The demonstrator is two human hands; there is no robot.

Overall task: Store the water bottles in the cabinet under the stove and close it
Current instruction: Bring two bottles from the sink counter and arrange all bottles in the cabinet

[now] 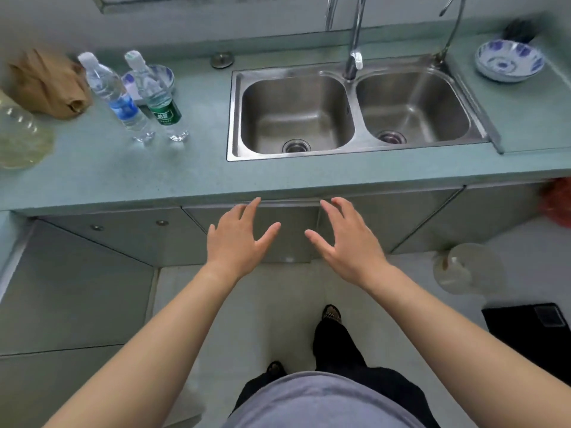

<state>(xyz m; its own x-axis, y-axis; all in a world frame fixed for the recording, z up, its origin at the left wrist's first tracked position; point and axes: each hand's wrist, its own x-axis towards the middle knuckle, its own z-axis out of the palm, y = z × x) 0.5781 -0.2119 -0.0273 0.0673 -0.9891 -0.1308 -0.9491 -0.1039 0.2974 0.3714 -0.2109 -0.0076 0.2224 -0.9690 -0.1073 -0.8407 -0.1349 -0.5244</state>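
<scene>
**A:** Where are the bottles?

**B:** Upper left of the frame, upright on the countertop point(185, 168). The blue-label bottle point(114, 94) and the green-label bottle point(154, 94) stand just beside each other, both capped. A patterned bowl point(163, 74) sits right behind the green one and a crumpled paper bag point(49, 81) lies to their left.

**A:** And the hands?

**B:** Both are at the centre of the frame, well apart from the bottles. The left hand point(238, 239) and right hand point(346, 242) are spread, fingers splayed, holding nothing. They hover in front of a shut cabinet door point(287, 236) below the sink point(355, 118).

**A:** What could go wrong?

**B:** I see no stove, so I'd judge the first risk is opening the wrong cabinet. This door is under the sink. Second, the bottles stand so close that reaching for one could knock the other over, or nudge the bowl behind. Third, if both hands take bottles before a door is open, nothing is free to pull it, and a bottle may slip while the person fumbles.
</scene>
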